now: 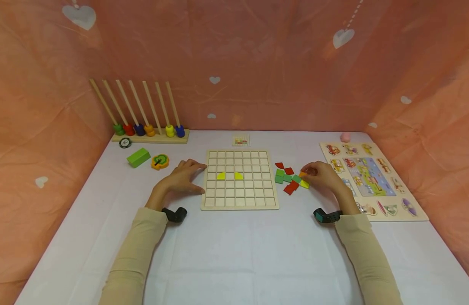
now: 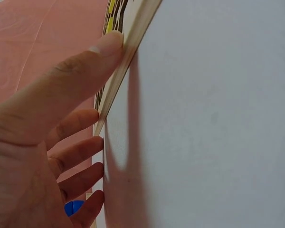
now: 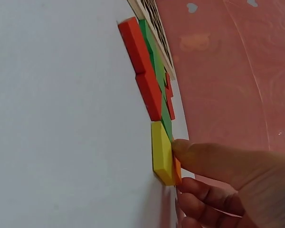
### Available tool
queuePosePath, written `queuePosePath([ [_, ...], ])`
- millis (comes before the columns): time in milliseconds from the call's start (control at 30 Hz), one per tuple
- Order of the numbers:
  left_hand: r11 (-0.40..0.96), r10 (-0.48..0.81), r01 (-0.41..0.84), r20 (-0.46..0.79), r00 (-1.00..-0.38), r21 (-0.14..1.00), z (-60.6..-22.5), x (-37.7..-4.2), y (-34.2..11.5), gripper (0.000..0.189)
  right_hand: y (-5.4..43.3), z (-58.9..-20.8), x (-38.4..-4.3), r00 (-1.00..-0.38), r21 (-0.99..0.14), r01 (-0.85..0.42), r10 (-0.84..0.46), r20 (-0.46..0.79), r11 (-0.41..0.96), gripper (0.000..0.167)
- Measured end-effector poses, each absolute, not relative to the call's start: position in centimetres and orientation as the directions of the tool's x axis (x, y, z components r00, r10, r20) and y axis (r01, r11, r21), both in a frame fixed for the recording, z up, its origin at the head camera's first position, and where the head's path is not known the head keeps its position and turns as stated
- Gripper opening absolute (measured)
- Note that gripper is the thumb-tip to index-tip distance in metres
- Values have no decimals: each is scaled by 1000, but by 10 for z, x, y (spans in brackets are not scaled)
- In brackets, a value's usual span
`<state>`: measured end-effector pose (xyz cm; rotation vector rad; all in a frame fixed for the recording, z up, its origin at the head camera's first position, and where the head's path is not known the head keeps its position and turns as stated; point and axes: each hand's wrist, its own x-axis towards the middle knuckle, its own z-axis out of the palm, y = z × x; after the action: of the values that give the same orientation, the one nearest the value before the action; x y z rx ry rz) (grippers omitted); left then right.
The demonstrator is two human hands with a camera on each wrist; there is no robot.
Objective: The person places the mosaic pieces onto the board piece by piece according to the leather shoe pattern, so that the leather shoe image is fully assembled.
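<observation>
A square wooden grid board (image 1: 240, 208) lies in the middle of the table, with two yellow pieces, one of them a yellow tile (image 1: 221, 176), in its cells. My left hand (image 1: 183, 176) rests at the board's left side, thumb (image 2: 109, 43) and fingertips against the edge, fingers nearly straight. To the board's right, my right hand (image 1: 323, 176) pinches an orange block (image 3: 177, 167) between thumb and fingers. Right beside it lies a yellow block (image 3: 161, 149). The pile continues leftward with red blocks (image 3: 149, 95) and green blocks (image 1: 279, 173).
A small pattern card (image 1: 241, 140) lies behind the board. On the left are a peg rack (image 1: 150, 138) with coloured beads, a round black-and-white token (image 1: 125, 142), a green block (image 1: 138, 157) and a tree-shaped piece (image 1: 160, 161). A picture puzzle board (image 1: 404, 217) lies at the right.
</observation>
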<state>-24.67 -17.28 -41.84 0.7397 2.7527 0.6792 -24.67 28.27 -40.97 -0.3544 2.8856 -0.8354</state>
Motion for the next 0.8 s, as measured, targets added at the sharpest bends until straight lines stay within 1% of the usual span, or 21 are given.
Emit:
queuePosePath([
  [233,765,519,422,-79,-851,486,-417,-246,-172,81,282,-409,-245,-967,-544,-181,-251,-55,819,24],
  [433,769,512,413,-83,-855,488,-419,-246,-173,81,281,-411,-244,-964,-586,-193,-264,-37,787,21],
  [633,767,513,415,-81,-855,489,-419,-246,-173,81,271,-410,-245,-968,-621,-216,-251,33,753,22],
  [733,768,513,413,-83,-854,490,-418,-246,-173,81,253,-408,-247,-961,-655,-257,-260,95,710,21],
  [800,767,513,412,-84,-854,491,-417,-245,-173,81,235,-407,-249,-945,-677,-308,-296,137,669,20],
])
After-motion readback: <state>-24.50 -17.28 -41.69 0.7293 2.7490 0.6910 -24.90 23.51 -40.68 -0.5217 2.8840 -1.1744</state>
